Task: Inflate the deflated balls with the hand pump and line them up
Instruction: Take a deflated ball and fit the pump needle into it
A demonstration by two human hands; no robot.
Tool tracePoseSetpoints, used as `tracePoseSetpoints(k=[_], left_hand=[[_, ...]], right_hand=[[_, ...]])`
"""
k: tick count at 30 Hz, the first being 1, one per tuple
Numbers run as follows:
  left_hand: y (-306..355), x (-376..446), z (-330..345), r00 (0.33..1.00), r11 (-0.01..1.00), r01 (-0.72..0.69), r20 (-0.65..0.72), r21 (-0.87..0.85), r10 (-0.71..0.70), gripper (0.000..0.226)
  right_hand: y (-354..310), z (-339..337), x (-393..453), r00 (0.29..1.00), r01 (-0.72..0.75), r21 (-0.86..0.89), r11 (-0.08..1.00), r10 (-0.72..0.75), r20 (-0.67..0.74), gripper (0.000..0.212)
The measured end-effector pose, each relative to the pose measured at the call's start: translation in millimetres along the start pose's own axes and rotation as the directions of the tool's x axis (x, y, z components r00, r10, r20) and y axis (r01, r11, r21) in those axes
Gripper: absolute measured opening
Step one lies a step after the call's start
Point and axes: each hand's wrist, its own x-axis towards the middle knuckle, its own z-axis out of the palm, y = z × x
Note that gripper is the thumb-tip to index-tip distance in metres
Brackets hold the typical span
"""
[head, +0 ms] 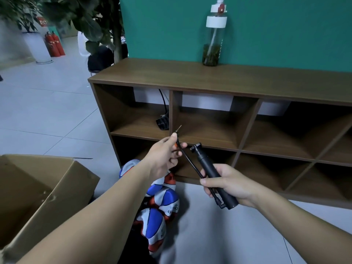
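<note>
My right hand [226, 182] grips the barrel of a black hand pump [207, 168], held slanted in front of the shelf with its handle pointing up and left. A thin black hose [190, 162] runs from the pump's lower end up to my left hand [165, 155], which pinches the hose near its needle tip [179, 128]. Below my left forearm, several deflated red, white and blue balls [162, 204] lie crumpled in a heap on the floor, partly hidden by the arm.
A low wooden cubby shelf [209, 77] stands against a teal wall, with a clear water bottle [213, 40] on top and a black cable [162, 119] in the left cubby. An open cardboard box [38, 197] sits at the left. Grey tiled floor [47, 111] extends leftward.
</note>
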Motion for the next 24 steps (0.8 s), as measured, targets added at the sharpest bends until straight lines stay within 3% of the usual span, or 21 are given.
tracePoseSetpoints(k=[5,8,11,15,17,20,24], left_hand=[[17.6,-19.5,-12.1,0.977,0.967,-0.197,-0.053,0.16,0.208,0.04],[27.4,-36.5,-15.2,0.954,0.934,-0.298,0.029,0.196,0.298,0.041],[34.0,-50.5,-23.5,0.93,0.894,-0.368,0.086,0.257,0.358,0.042],[41.6,-63.2,-40.5,0.906,0.841,-0.404,0.027,0.359,0.423,0.041],[44.5,-67.1,-50.2,0.898,0.824,-0.401,-0.007,0.401,0.44,0.044],[49.0,-73.3,-64.8,0.908,0.851,-0.378,-0.035,0.366,0.418,0.044],[54.3,-74.8,-86.8,0.901,0.849,-0.37,-0.078,0.377,0.428,0.037]], right_hand=[[28.2,15.7,22.4,0.998,-0.046,0.185,0.982,0.05,-0.022,0.034],[41.0,32.1,36.5,0.998,-0.049,0.217,0.975,0.056,-0.026,0.024],[56.8,51.0,52.7,0.999,-0.045,0.237,0.97,0.044,0.01,0.031],[83.7,69.1,80.2,0.988,-0.081,0.059,0.995,0.073,0.133,0.043],[100.0,74.5,96.7,0.991,-0.115,-0.118,0.986,0.123,0.059,0.027],[113.6,74.7,131.7,0.985,-0.136,-0.426,0.894,0.075,-0.156,0.016],[103.3,71.7,199.0,0.972,-0.134,-0.384,0.914,0.046,-0.23,0.049]])
